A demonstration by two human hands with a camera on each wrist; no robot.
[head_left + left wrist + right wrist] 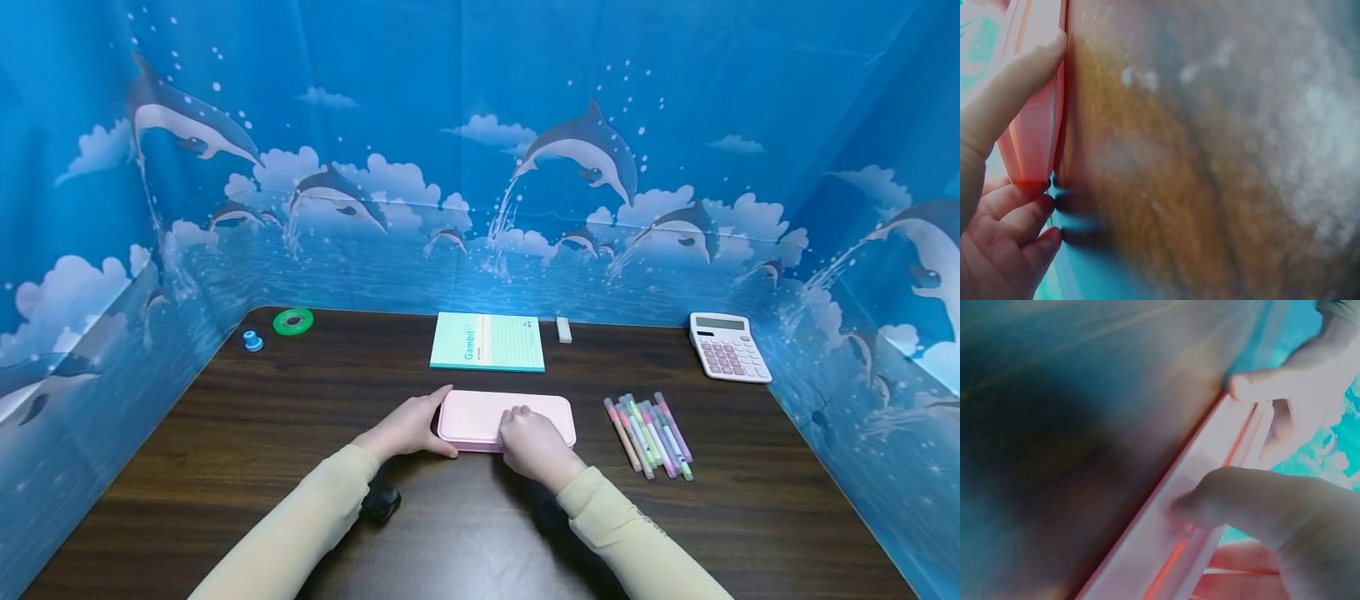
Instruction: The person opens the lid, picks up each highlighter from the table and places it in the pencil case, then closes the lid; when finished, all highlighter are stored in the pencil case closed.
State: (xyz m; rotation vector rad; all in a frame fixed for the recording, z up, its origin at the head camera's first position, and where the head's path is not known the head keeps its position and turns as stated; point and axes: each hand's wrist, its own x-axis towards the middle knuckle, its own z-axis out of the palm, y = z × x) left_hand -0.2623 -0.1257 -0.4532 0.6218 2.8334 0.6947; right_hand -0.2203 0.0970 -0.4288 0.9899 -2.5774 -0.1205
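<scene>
Both hands are on a pink box [480, 410], which lies flat on the dark wooden worktop [225, 467]. Thumb and fingers of the left hand [408, 427] grip the box's left end, the thumb on its near side. On the right half, the right hand [534, 443] pinches the near edge, thumb against the seam and fingers bent over the top. Just beyond the box lies a pale green notebook [501, 343], with a white eraser [564, 330] beyond the box's right part. To the right of the box sits a bunch of coloured markers [651, 436], and farther off, beyond its right end, a calculator [730, 347]. Well to the box's left, on the far side, are a green tape roll [282, 323] and a small blue knob [252, 341].
</scene>
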